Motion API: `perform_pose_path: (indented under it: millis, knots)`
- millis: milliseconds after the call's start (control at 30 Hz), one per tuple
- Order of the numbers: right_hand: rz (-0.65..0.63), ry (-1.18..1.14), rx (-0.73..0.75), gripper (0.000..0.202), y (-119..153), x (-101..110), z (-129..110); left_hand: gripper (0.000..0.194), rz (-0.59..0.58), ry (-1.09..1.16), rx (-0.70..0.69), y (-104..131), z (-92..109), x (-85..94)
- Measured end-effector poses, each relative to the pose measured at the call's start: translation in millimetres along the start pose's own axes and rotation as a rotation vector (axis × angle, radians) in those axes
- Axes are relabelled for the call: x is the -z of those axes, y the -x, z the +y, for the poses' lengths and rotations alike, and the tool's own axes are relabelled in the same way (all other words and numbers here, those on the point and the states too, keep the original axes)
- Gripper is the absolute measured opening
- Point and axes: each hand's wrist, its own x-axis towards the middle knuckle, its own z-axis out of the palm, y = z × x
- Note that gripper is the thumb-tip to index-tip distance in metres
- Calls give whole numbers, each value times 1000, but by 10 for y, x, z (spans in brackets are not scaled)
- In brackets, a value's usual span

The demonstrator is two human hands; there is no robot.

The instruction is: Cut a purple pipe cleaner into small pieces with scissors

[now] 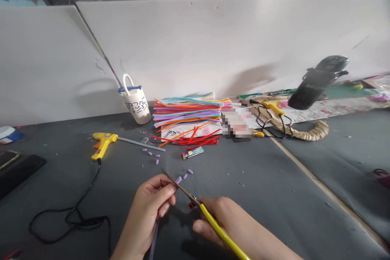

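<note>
My left hand (154,201) pinches a purple pipe cleaner (154,240), whose long end hangs below the palm. Its short tip pokes out by the thumb and forefinger, against the blades. Yellow-handled scissors (217,229) are gripped in my right hand (227,219), their dark blades pointing up and left across the left fingertips. Whether the blades are fully closed is hard to make out. Beyond the fingers lie several short purple cut pieces (190,171). More purple bits (157,161) are scattered farther back, close to a clear glue stick.
A yellow glue gun (105,143) with a looping black cord (81,222) rests at left, near a phone (22,172). Behind are a white cup (136,105), bundled coloured pipe cleaners (187,113), red strips (199,140) and a small pack (192,153). A dark bottle (315,85) and second glue gun (274,108) stand right.
</note>
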Motion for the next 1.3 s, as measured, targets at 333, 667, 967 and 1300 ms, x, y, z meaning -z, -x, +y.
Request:
perform_pose_path:
  millis: [333,667,967,1300]
  knots:
    - [7,10,-7,39,-2,-17,25,16,10,-6,10,-2,-5,4]
    - [5,29,-15,36,5,-22,26,14,-1,-24,14,-23,-10,-1]
    - [20,35,-19,34,8,-6,-27,16,0,-30,10,-13,6,-9]
    - [28,91,-165,33,-74,-103,19,15,6,24,51,-70,-71,-31]
